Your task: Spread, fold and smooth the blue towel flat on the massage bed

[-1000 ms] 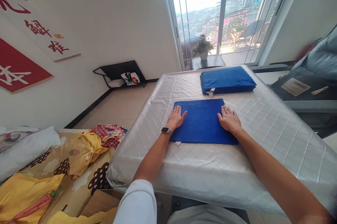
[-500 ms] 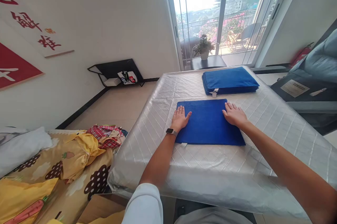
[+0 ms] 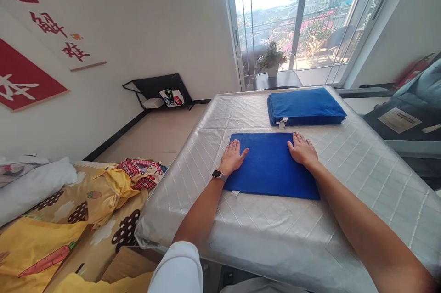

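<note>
A flat blue cloth rectangle point(image 3: 268, 166), folded by the look of it, lies on a table with a silvery quilted cover point(image 3: 275, 219). A small white tag sticks out at its near left edge. My left hand point(image 3: 233, 157), with a watch at the wrist, rests flat on the cloth's left edge, fingers stretched forward. On the far right corner my right hand point(image 3: 303, 148) lies flat, thumb apart from the fingers. Just beyond the cloth sits a stack of similar blue cloths point(image 3: 306, 104), also with a white tag at its near left corner.
To the left is a bed with patterned bedding point(image 3: 99, 238) and crumpled clothes point(image 3: 141, 173). A black rack point(image 3: 161, 86) stands by the wall. Behind the table, a potted plant point(image 3: 273, 61) is on a chair before glass doors. A dark padded chair point(image 3: 399, 118) stands right.
The camera view has shifted slightly, so the room appears further right. Both hands stay flat on the blue cloth, at nearly the same spots.
</note>
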`<state>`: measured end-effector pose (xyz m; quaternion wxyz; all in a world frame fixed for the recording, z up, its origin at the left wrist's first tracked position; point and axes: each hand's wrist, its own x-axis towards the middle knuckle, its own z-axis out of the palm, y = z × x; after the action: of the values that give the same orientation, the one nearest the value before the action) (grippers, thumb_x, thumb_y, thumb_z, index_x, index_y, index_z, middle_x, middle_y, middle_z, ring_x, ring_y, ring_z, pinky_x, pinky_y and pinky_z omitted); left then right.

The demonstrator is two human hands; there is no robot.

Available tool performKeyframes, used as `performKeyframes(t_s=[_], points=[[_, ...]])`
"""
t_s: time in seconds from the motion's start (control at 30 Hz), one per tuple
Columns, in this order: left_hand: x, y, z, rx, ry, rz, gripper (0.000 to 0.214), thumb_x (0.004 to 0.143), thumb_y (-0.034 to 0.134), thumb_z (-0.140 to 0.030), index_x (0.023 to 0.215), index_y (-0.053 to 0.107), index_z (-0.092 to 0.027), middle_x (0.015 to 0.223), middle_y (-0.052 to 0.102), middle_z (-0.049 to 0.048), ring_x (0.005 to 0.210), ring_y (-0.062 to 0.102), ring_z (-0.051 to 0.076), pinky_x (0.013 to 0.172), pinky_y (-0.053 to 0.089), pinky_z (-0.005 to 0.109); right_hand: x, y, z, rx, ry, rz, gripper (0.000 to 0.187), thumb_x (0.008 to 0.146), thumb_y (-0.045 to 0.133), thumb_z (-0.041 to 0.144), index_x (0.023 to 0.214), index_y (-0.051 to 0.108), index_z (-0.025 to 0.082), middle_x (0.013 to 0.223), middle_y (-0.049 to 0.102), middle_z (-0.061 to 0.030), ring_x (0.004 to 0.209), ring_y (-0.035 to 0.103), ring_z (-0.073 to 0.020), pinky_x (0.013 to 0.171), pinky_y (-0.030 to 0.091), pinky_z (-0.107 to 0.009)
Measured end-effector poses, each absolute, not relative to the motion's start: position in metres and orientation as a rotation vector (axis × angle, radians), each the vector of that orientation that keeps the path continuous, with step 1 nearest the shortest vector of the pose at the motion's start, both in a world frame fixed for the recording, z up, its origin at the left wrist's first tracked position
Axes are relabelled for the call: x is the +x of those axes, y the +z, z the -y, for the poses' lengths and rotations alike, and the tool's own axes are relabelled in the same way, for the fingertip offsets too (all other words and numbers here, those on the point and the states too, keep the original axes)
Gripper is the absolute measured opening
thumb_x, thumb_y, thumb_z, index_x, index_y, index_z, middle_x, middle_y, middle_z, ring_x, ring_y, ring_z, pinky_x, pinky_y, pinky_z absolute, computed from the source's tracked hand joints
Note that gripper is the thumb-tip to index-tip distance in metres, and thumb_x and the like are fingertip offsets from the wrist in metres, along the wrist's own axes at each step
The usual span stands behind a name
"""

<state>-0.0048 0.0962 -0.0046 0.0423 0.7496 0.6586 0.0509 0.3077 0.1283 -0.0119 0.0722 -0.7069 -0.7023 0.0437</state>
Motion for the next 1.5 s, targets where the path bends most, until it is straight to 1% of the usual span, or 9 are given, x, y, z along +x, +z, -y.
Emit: performKeyframes(t_s=[0.3,0.4,0.5,0.63,0.8,0.93,1.1,1.27,1.5], points=[[-0.026,0.003,-0.096,2.157,0.115,-2.152,0.083,0.106,0.006,-0.06,0.162,0.024,-0.002,0.169,0.022,0.0172,0.158,0.021,0.024,0.129,0.016,0.039,0.305,-0.012,-0.129,-2.105,0.173,2.073,0.074,0.105,0.016,0.046,0.164,0.025,0.002,0.17,0.022,-0.0126,0.157,0.021,-0.0234,0.128,0.014,-0.042],[-0.014,0.009,-0.1,2.202,0.144,-2.155,0.083,0.106,0.008,-0.06,0.161,0.026,-0.002,0.169,0.022,0.0186,0.158,0.02,0.026,0.129,0.018,0.039,0.305,-0.012,-0.129,-2.097,0.184,2.064,0.074,0.105,0.017,0.046,0.164,0.025,0.003,0.17,0.022,-0.0129,0.157,0.02,-0.0228,0.128,0.014,-0.042],[0.029,0.014,-0.107,2.383,0.141,-1.937,0.083,0.106,0.008,-0.06,0.161,0.028,-0.002,0.169,0.024,0.018,0.158,0.02,0.025,0.129,0.019,0.038,0.305,-0.01,-0.129,-2.112,0.192,2.062,0.073,0.105,0.017,0.045,0.164,0.025,0.004,0.171,0.022,-0.0131,0.157,0.02,-0.0224,0.128,0.014,-0.041],[0.116,0.014,-0.12,2.593,0.179,-1.568,0.081,0.106,0.005,-0.058,0.16,0.031,-0.003,0.168,0.027,0.0158,0.158,0.022,0.023,0.129,0.017,0.037,0.305,-0.009,-0.128,-2.125,0.17,2.072,0.071,0.105,0.018,0.044,0.164,0.025,0.004,0.17,0.022,-0.0134,0.157,0.021,-0.0229,0.128,0.014,-0.041],[0.181,0.002,-0.132,2.594,0.269,-1.487,0.079,0.105,0.002,-0.056,0.16,0.033,-0.009,0.168,0.032,0.0109,0.157,0.024,0.019,0.129,0.018,0.036,0.308,-0.012,-0.126,-2.104,0.091,2.128,0.068,0.105,0.019,0.038,0.164,0.025,0.004,0.17,0.023,-0.0132,0.157,0.021,-0.0215,0.128,0.016,-0.039],[0.158,-0.005,-0.134,2.571,0.26,-1.553,0.079,0.105,0.004,-0.058,0.161,0.034,-0.011,0.168,0.03,0.0096,0.158,0.022,0.02,0.13,0.016,0.038,0.307,-0.012,-0.128,-2.136,0.109,2.119,0.069,0.106,0.018,0.041,0.164,0.025,0.003,0.17,0.023,-0.0145,0.157,0.021,-0.0219,0.127,0.016,-0.04],[0.074,-0.004,-0.139,2.45,0.206,-1.751,0.081,0.103,0.007,-0.064,0.163,0.031,-0.015,0.17,0.026,0.0078,0.158,0.019,0.021,0.13,0.013,0.041,0.304,-0.009,-0.128,-2.139,0.151,2.072,0.072,0.106,0.018,0.044,0.164,0.025,0.003,0.17,0.022,-0.0125,0.157,0.021,-0.022,0.128,0.014,-0.04],[0.008,-0.005,-0.145,2.271,0.219,-2.019,0.088,0.102,0.006,-0.066,0.162,0.028,-0.005,0.17,0.024,0.0145,0.158,0.019,0.026,0.13,0.013,0.043,0.304,-0.009,-0.127,-2.14,0.155,2.073,0.071,0.106,0.018,0.044,0.164,0.026,0.004,0.17,0.023,-0.0116,0.157,0.022,-0.0216,0.128,0.014,-0.04],[0.003,-0.005,-0.144,2.179,0.272,-2.081,0.091,0.1,0.008,-0.071,0.163,0.026,-0.007,0.171,0.018,0.0133,0.159,0.015,0.025,0.13,0.011,0.041,0.304,-0.006,-0.131,-2.176,0.154,2.118,0.072,0.106,0.016,0.044,0.164,0.022,0.002,0.171,0.019,-0.0149,0.157,0.02,-0.0235,0.128,0.015,-0.043]])
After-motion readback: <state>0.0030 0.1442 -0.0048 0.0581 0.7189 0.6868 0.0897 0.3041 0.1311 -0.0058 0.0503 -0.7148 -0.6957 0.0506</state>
